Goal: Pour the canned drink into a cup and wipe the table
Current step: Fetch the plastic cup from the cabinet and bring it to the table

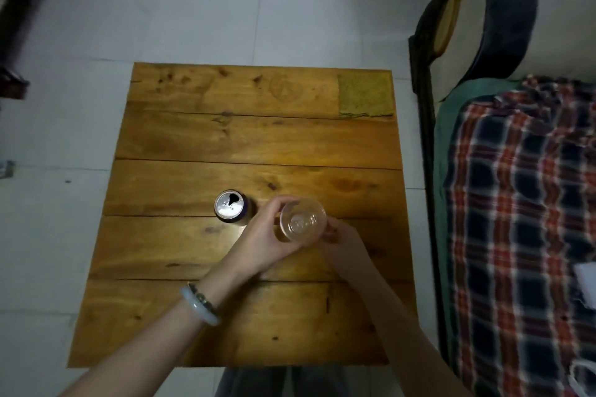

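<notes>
Both hands meet around a clear plastic cup [302, 220] near the middle of the wooden table [225, 145]: the left hand [262, 235] wraps its fingers round the cup's left side in a closed grip, and the right hand [345, 243] comes in from the other side, its fingertips at or under the cup's wall, though how firmly that grip presses cannot be told because the cup covers them. Just beside the left hand, to its left and a little farther from the person, stands the opened can [231, 206], upright, with its mouth showing dark. A yellow-green cloth [365, 94] lies flat at the far right corner of the table, well apart from both. The pouring looks not yet started, since the can stands untouched. The thin cup would likely buckle under a hard squeeze, and if it holds liquid that would push it over the rim. The left wrist, with its pale bangle [200, 306], sits close to the can, so a careless swing toward it could knock the can over and spill across the boards. Whether the cup rests on the table or is lifted off it is hard to judge from straight above, and whether the faint amber tint inside is drink or only the wood showing through stays unclear. The can's label is hidden, and the right forearm runs out of view at the bottom edge.
</notes>
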A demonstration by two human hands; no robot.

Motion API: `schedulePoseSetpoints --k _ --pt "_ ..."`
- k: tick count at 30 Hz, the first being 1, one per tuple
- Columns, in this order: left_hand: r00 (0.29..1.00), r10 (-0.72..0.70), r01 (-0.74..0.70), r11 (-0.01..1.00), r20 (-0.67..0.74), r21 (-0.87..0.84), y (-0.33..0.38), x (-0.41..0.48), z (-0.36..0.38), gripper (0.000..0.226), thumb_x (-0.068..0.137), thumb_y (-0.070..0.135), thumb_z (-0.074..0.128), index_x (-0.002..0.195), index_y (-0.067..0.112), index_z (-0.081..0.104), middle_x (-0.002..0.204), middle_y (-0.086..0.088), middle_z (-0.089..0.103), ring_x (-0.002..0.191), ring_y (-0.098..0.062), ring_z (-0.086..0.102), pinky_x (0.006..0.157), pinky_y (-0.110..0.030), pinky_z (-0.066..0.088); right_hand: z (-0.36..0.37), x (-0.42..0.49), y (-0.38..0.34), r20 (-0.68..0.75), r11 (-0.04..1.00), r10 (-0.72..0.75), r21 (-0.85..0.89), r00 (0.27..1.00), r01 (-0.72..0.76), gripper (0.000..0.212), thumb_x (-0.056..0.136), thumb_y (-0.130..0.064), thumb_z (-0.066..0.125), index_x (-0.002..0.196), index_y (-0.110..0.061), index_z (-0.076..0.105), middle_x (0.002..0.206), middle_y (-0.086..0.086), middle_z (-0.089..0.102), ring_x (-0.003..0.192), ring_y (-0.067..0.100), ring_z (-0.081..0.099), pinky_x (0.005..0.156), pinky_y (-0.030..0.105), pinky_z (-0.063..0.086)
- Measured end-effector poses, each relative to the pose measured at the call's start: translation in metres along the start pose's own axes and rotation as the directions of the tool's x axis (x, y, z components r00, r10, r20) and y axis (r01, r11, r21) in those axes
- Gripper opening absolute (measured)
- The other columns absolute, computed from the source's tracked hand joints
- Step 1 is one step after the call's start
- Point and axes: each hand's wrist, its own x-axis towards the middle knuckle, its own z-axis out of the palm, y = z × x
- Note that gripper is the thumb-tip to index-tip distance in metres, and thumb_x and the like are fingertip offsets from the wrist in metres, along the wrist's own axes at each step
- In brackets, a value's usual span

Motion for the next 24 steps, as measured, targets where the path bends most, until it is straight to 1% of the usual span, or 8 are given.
schedulePoseSetpoints --k 2,4,8,11,14,18,21,24 --pt "1.0 -0.026 0.026 1.0 -0.015 -0.003 -0.02 0.011 0.011 0.069 0.063 0.025 0.086 0.118 0.035 0.046 0.12 0.015 0.057 0.113 -0.003 0.054 0.096 -0.032 0.047 0.001 0.021 0.019 0.016 1.0 0.009 -0.011 1.0 -0.008 0.031 0.077 0.008 0.063 0.094 -0.018 0.066 0.072 -0.017 0.065 0.066 -0.016 0.057 0.064 0.007 0.042" --pt "0.998 -0.048 0.048 0.999 -0.04 -0.002 -0.035 0.021 0.022 0.069 0.063 0.023 0.086 0.119 0.032 0.046 0.119 0.014 0.058 0.111 0.0 0.054 0.095 -0.033 0.047 0.001 0.038 0.036 0.0 0.999 0.03 -0.015 1.0 -0.03 0.033 0.077 0.006 0.063 0.085 -0.026 0.066 0.07 -0.016 0.065 0.065 -0.013 0.057 0.064 0.008 0.043" --pt "0.996 -0.072 0.07 0.997 -0.051 -0.028 -0.062 0.036 0.042 0.068 0.063 0.021 0.086 0.118 0.025 0.047 0.115 0.013 0.06 0.107 -0.001 0.056 0.092 -0.034 0.049 -0.001 0.06 0.064 -0.005 0.999 0.013 -0.041 1.0 -0.013 0.033 0.073 -0.005 0.067 0.083 -0.037 0.063 0.075 -0.015 0.066 0.068 -0.012 0.057 0.067 0.01 0.045" --pt "0.995 -0.075 0.073 0.996 -0.058 -0.042 -0.074 0.042 0.05 0.068 0.063 0.021 0.087 0.118 0.026 0.048 0.114 0.013 0.06 0.107 -0.001 0.057 0.092 -0.032 0.048 -0.003 0.072 0.081 -0.019 0.997 -0.001 -0.08 1.0 -0.001 0.043 0.077 0.003 0.063 0.081 -0.04 0.06 0.075 -0.018 0.065 0.068 -0.015 0.056 0.067 0.011 0.045" --pt "0.994 -0.083 0.08 0.996 -0.078 -0.043 -0.08 0.047 0.051 0.069 0.062 0.023 0.087 0.118 0.026 0.048 0.114 0.014 0.06 0.107 0.0 0.056 0.092 -0.029 0.048 -0.001 0.084 0.09 -0.008 0.991 -0.021 -0.132 1.0 0.02 0.042 0.079 0.006 0.057 0.087 -0.035 0.063 0.079 -0.015 0.066 0.073 -0.009 0.058 0.069 0.012 0.045" --pt "0.992 -0.081 0.079 0.996 -0.094 -0.029 -0.085 0.052 0.049 0.069 0.061 0.021 0.088 0.116 0.03 0.047 0.113 0.019 0.059 0.106 0.003 0.056 0.092 -0.027 0.048 0.002 0.094 0.097 -0.021 0.987 0.005 -0.162 1.0 -0.008 0.031 0.08 0.003 0.057 0.102 -0.015 0.068 0.097 0.004 0.067 0.086 0.01 0.06 0.07 0.01 0.043" --pt "0.992 -0.082 0.079 0.996 -0.095 -0.032 -0.088 0.053 0.049 0.069 0.062 0.023 0.087 0.117 0.031 0.047 0.114 0.018 0.06 0.107 0.002 0.056 0.091 -0.026 0.048 0.003 0.098 0.099 0.0 0.984 0.022 -0.176 1.0 -0.022 0.031 0.079 0.004 0.057 0.099 -0.017 0.067 0.098 0.005 0.066 0.084 0.006 0.059 0.064 0.005 0.041" --pt "0.991 -0.082 0.079 0.996 -0.103 -0.032 -0.09 0.052 0.05 0.068 0.062 0.023 0.087 0.116 0.032 0.047 0.113 0.018 0.061 0.105 0.003 0.057 0.088 -0.021 0.047 0.005 0.098 0.1 0.009 0.985 0.024 -0.173 1.0 -0.022 0.03 0.078 0.001 0.06 0.1 -0.017 0.068 0.103 0.003 0.067 0.087 0.0 0.06 0.067 0.005 0.042"
